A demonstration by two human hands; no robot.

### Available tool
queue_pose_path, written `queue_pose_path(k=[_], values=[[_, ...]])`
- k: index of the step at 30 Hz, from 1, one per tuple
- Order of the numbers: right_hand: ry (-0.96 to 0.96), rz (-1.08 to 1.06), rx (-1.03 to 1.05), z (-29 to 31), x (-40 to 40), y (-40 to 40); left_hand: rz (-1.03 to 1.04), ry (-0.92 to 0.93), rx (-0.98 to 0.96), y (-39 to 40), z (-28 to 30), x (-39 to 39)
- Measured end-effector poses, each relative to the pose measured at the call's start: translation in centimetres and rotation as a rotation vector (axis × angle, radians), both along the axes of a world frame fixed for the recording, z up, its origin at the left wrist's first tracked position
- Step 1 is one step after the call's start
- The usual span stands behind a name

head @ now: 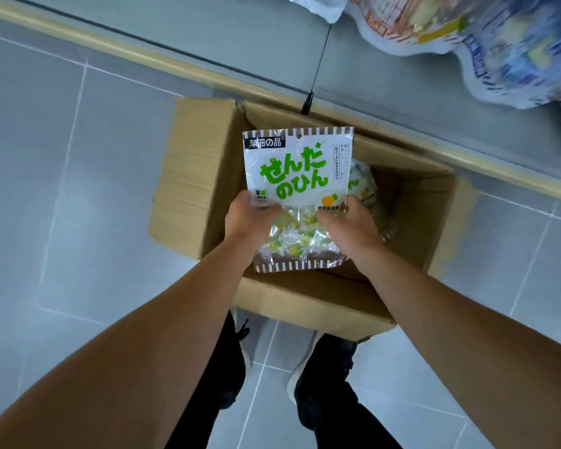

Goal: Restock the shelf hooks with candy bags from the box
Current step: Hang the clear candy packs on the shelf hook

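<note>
Head view looking down, left hand (246,218) and right hand (350,222) each gripping a white candy bag with green lettering (297,176), held above an open brown cardboard box (195,163) on grey tiled floor (62,157), another bag (363,186) inside the box

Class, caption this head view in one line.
Both hands, left hand and right hand, hold a candy bag over the box.
</note>
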State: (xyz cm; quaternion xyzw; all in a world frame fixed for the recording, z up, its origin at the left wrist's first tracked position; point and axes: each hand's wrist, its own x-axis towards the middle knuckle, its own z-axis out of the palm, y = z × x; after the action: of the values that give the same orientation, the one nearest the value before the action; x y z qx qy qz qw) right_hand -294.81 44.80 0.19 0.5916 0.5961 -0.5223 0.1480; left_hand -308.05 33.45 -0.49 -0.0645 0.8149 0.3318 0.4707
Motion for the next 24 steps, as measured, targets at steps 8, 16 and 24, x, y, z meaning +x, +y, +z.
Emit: queue_pose_path(k=[8,16,24], values=[[0.064,-0.022,0.047,15.4,1.5,0.6,-0.053,0.074,0.089,0.6,15.8,1.1],[0.186,-0.05,0.102,35.2,7.2,-0.3,-0.073,0.146,0.184,-0.6,35.0,6.0],[0.326,-0.146,0.146,52.4,14.1,-6.0,-0.211,0.232,0.266,-5.4,52.7,11.4]])
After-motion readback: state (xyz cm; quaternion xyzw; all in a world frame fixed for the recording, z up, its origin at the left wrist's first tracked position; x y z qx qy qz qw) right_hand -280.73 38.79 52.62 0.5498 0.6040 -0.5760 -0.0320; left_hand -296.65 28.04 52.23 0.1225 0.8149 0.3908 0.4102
